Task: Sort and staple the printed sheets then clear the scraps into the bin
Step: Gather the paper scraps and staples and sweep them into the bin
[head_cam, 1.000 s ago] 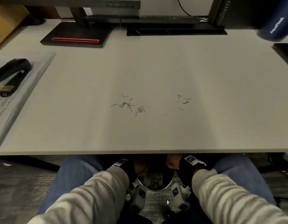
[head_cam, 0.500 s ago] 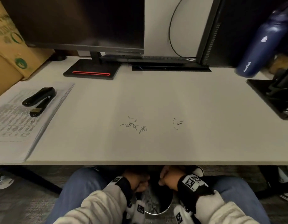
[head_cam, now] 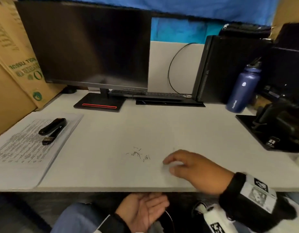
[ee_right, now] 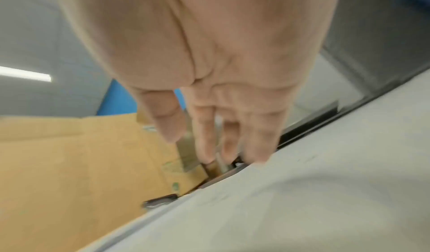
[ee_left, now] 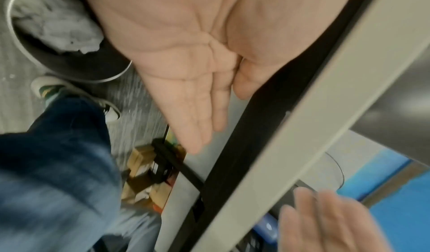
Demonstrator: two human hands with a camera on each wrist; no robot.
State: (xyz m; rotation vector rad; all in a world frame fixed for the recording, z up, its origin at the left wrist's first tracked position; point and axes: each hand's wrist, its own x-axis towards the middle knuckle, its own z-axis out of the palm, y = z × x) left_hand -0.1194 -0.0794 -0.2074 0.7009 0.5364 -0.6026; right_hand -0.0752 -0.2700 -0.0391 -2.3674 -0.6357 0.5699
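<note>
Loose bent staples point(head_cam: 138, 154) lie scattered mid-desk. My right hand point(head_cam: 180, 163) rests palm down on the desk just right of them, fingers spread and straight point(ee_right: 204, 145), covering the spot where a smaller cluster lay. My left hand point(head_cam: 145, 209) is held palm up, flat and empty, just under the desk's front edge point(ee_left: 186, 98). The round metal bin point(ee_left: 35, 53) with crumpled paper inside stands on the floor below it. A stack of printed sheets point(head_cam: 27, 153) lies at the desk's left with a black stapler point(head_cam: 52, 130) on top.
A monitor point(head_cam: 88, 46) and keyboard point(head_cam: 145, 95) stand at the back, a computer tower point(head_cam: 221, 69) and blue bottle point(head_cam: 242, 89) at back right, a black tray point(head_cam: 263, 137) at right. Cardboard boxes point(head_cam: 14, 64) lean at left. My knees sit under the desk.
Both hands left the bin under the desk. The right hand came up onto the desk beside the staples; the left opened palm up at the desk edge. The head view tilted up.
</note>
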